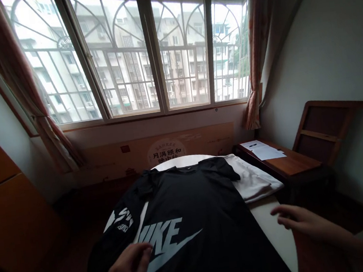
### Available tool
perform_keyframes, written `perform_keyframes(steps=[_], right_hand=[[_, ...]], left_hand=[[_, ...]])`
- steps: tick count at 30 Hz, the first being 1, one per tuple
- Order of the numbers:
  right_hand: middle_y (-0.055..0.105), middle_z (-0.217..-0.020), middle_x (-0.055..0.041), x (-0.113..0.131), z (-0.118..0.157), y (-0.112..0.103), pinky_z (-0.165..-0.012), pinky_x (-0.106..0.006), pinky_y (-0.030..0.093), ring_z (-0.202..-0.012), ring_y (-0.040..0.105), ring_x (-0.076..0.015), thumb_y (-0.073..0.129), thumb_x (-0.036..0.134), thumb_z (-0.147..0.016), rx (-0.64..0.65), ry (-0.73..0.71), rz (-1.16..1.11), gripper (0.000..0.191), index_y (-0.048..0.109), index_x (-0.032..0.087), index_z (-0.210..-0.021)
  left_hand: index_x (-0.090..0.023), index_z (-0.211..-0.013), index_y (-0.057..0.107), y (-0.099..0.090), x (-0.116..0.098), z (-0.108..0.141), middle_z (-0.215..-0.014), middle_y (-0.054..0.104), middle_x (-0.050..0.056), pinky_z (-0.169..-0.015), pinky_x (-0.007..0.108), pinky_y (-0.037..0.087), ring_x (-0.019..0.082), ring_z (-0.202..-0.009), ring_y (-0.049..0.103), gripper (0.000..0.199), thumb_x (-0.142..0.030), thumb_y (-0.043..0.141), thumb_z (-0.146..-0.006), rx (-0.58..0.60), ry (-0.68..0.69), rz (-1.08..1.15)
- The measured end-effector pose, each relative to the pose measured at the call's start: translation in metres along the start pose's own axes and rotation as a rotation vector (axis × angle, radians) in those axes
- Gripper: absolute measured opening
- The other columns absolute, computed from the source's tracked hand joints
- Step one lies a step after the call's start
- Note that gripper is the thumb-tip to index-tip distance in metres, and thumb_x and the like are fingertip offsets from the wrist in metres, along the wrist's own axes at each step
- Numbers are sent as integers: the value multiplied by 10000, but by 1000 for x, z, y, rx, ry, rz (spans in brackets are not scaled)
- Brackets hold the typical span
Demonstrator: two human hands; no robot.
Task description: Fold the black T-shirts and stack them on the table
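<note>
One black T-shirt [206, 203] lies below the left hand [128, 266], grip unclear, beside an unclenched right hand [298, 218].

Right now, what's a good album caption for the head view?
Black T-shirt on a white table, left hand near its lettering, right hand empty.

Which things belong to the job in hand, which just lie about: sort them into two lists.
Apparently part of the job:
black T-shirt, laid out
white table beneath it
left hand, over the shirt
right hand, beside it

Seemingly just lying about:
dark garment with white lettering
folded pale cloth
papers on the wooden desk
</note>
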State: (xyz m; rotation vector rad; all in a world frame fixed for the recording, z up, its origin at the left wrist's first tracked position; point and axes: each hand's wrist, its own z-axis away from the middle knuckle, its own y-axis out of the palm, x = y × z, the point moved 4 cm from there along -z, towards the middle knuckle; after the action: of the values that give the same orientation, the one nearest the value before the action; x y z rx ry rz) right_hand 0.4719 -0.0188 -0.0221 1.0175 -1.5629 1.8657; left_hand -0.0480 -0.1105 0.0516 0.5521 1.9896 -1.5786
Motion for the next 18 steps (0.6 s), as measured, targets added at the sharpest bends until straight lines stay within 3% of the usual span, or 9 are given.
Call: perform_keyframes(steps=[4,8,13,18], right_hand=[[709,-1001,-99,17,-91,-19,-679,-309,557,-890,688,-243,561,511,-882,-26,-7,-108,486,658,173,-1218],[710,-1092,-114,21,-174,-29,-704,-298,562,-905,707,-224,494,340,-910,-199,17,73,408,637,157,-1246],[709,-1159,-150,15,-240,-24,-967,-341,471,-1074,664,-258,538,130,-827,-328,51,285,480,641,112,-1296],[724,-1144,-167,12,-276,-15,-992,-398,456,-1122,653,-277,620,231,-866,-352,96,450,359,693,102,-1193]], left_hand=[[-240,-972,740,39,-91,-61,-966,741,41,-766,282,549,205,-854,698,303,-406,490,-935,140,254,21],[-234,-1066,743,107,-137,-132,-1089,739,60,-928,357,522,239,-1038,680,290,-269,495,-920,278,424,-65],[-211,-1269,682,204,-151,-213,-1398,628,84,-1126,368,425,241,-1322,546,406,-193,451,-935,259,456,-92],[-227,-1442,556,280,-137,-243,-1549,491,66,-1216,386,327,248,-1443,427,500,-309,435,-965,220,322,-159]])
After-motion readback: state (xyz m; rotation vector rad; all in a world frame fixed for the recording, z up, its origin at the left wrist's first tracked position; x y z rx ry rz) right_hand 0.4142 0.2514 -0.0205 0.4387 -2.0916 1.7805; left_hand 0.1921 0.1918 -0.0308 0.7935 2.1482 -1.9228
